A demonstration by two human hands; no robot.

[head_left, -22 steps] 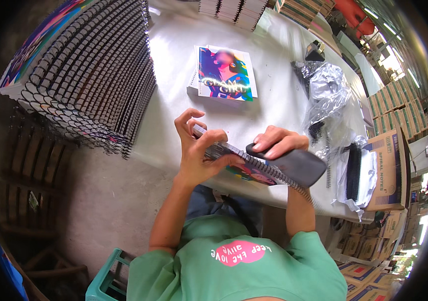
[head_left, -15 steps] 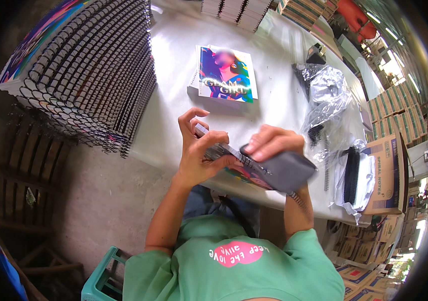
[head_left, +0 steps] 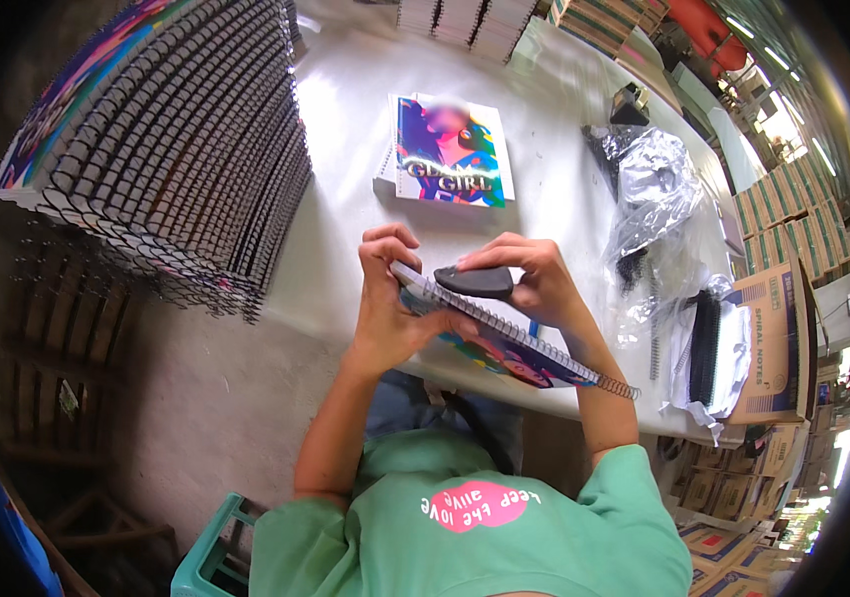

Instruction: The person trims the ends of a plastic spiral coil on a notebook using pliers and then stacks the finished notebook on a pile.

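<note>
My left hand [head_left: 383, 318] grips a colourful-covered notebook [head_left: 514, 363] at its left end, thumb on the cover side, fingers behind. The notebook is tilted with its punched edge upward, above the table's near edge. A dark wire spiral coil [head_left: 569, 366] runs along that edge, and its free end sticks out past the notebook's right end. In my right hand [head_left: 536, 274] is a dark, flat, rounded pad [head_left: 474, 283], held at the notebook's punched edge near my left hand. Whether the pad touches the coil I cannot tell. A small blue bit shows below my right fingers.
Further back lies a small stack of notebooks [head_left: 453, 154] on the white table [head_left: 345, 229]. A tall pile of coil-bound notebooks [head_left: 176, 149] rises at left. At right are clear plastic wrap [head_left: 656, 179], dark coils [head_left: 705, 348] and a cardboard box [head_left: 768, 348]. A green stool [head_left: 208, 547] stands lower left.
My right hand has moved the dark pad up and left along the notebook's edge, and turned it flatter. More of the coil now shows. My left hand keeps its grip.
</note>
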